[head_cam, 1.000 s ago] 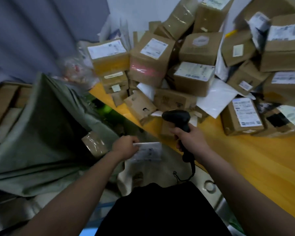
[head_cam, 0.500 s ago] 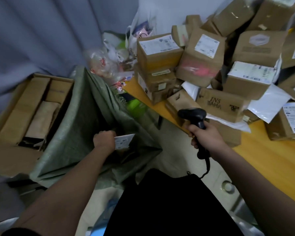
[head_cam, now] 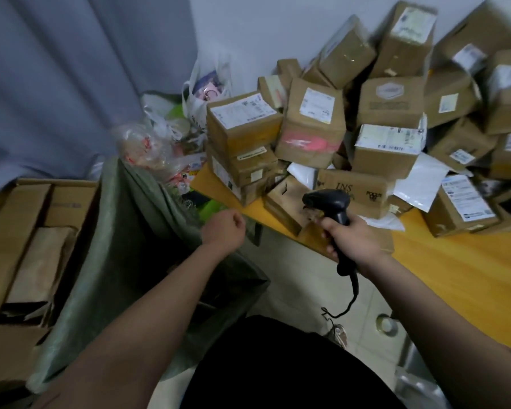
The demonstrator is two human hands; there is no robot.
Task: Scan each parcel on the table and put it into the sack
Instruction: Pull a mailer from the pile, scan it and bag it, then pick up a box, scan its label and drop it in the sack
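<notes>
A heap of brown cardboard parcels (head_cam: 310,128) with white labels covers the far part of the yellow table (head_cam: 466,270). My right hand (head_cam: 353,237) grips a black handheld scanner (head_cam: 331,202) at the table's near edge, its head turned toward the parcels. My left hand (head_cam: 223,227) hovers over the open mouth of the green woven sack (head_cam: 124,240) with fingers curled and nothing in it. The sack stands on the floor left of the table; its inside is dark.
Open cardboard boxes (head_cam: 27,240) stand on the floor at the left. Plastic bags (head_cam: 157,143) are piled behind the sack against a blue curtain. White mailers (head_cam: 419,181) lie among the parcels. A tape roll (head_cam: 385,323) lies on the tiled floor.
My left hand carried a small labelled parcel over the sack and has let it go; the hand now rises empty toward the table. The scanner hand has stayed by the table edge.
</notes>
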